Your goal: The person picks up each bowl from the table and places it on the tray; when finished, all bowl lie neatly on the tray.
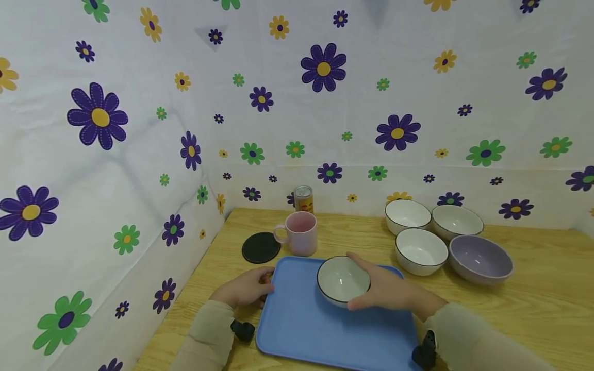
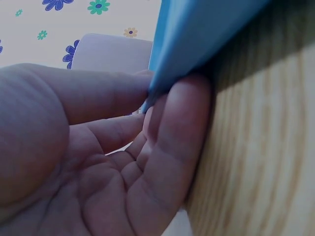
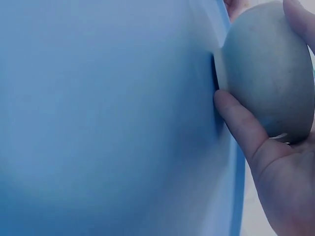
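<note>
A blue rectangular tray (image 1: pixel 320 332) lies on the wooden table. My left hand (image 1: pixel 246 287) is at its left edge; in the left wrist view the thumb and curled fingers pinch the tray rim (image 2: pixel 184 46), one finger low against the wood. Over the tray's far half is a white bowl (image 1: pixel 340 283) with a dark rim. My right hand (image 1: pixel 392 288) grips that bowl from the right, thumb at the near side and fingers at the far side. In the right wrist view, the base of the bowl (image 3: pixel 270 69) is close against the tray surface.
Behind the tray stand a pink mug (image 1: pixel 301 239) and a drink can (image 1: pixel 303 199), with a black round coaster (image 1: pixel 261 247) to their left. At the back right are three white bowls, the nearest white bowl (image 1: pixel 421 252) beside a purple bowl (image 1: pixel 481 260). Flowered cloth (image 1: pixel 325 118) borders the table.
</note>
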Available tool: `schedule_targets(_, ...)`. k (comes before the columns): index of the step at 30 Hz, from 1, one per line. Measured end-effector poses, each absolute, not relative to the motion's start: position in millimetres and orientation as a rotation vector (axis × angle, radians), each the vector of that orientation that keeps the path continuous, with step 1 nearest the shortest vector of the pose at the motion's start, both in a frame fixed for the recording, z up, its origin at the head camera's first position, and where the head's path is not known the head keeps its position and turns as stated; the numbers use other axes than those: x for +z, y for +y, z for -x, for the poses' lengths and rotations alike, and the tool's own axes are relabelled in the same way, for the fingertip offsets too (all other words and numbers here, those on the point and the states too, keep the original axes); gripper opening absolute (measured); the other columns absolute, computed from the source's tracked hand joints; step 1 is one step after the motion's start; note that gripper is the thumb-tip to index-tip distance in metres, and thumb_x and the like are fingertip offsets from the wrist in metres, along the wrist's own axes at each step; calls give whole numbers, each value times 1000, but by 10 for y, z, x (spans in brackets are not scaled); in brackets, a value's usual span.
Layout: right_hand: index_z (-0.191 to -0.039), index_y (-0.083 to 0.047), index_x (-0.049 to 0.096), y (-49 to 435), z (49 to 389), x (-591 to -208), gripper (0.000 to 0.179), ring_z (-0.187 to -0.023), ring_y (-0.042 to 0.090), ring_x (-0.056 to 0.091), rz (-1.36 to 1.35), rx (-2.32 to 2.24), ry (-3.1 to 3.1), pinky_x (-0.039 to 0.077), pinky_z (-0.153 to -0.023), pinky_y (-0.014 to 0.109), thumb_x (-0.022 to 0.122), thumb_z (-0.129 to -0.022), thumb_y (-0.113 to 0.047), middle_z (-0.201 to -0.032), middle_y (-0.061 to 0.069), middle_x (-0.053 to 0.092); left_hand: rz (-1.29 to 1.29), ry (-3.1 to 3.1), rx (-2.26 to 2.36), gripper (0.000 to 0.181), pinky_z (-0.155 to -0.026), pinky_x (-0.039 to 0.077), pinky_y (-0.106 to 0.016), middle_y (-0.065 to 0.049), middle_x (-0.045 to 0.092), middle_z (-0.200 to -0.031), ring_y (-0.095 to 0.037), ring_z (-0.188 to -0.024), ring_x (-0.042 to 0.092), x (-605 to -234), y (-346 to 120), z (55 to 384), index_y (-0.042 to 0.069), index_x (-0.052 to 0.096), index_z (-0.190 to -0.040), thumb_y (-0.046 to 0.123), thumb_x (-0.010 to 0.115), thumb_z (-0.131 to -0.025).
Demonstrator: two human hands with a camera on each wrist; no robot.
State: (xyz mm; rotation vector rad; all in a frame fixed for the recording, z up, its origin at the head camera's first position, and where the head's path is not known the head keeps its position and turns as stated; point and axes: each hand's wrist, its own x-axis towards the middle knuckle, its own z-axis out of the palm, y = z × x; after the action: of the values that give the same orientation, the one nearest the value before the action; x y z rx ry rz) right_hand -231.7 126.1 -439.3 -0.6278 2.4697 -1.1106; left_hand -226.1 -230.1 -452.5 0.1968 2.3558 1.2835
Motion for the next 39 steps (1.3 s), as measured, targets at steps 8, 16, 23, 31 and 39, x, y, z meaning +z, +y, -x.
schedule_targets(8, -162, -14, 16, 1081, 2310, -4406, 122, -138, 29, 43, 591, -1166, 2477, 38, -108, 56, 88, -71, -53, -156, 11, 38, -201, 2356, 1271, 55, -65, 55, -34, -11, 51, -93, -20, -73, 59, -4531, -2301, 2247, -1, 37, -152, 7, 56, -101)
schedule_targets(16, -162, -16, 16, 898, 2373, -4446, 123, -135, 28, 44, 544, -1221, 2487, 41, -106, 56, 88, -70, -54, -153, 8, 40, -211, 2357, 1265, 56, -66, 55, -35, -11, 52, -94, -20, -73, 58, -4543, -2317, 2259, 0, 36, -153, 8, 56, -101)
schedule_targets(23, -161, -13, 14, 730, 2465, -4475, 124, -132, 25, 45, 564, -1267, 2471, 42, -106, 54, 89, -70, -53, -149, 6, 42, -233, 2389, 1229, 54, -65, 54, -34, -10, 53, -94, -20, -73, 58, -4543, -2337, 2274, 2, 38, -152, 8, 56, -101)
schedule_targets(31, -160, -10, 16, 593, 2524, -4461, 124, -129, 26, 48, 589, -1282, 2478, 44, -103, 53, 90, -70, -51, -149, 8, 43, -274, 2391, 1228, 51, -67, 54, -34, -11, 52, -91, -20, -74, 60, -4520, -2325, 2249, 3, 41, -151, 9, 54, -103)
schedule_targets(39, -158, -14, 22, 467, 2632, -4418, 117, -125, 25, 51, 655, -1288, 2465, 46, -101, 51, 89, -71, -51, -143, 5, 48, -281, 2388, 1223, 52, -68, 54, -34, -11, 52, -92, -19, -75, 61, -4520, -2325, 2270, 1, 39, -152, 10, 54, -103)
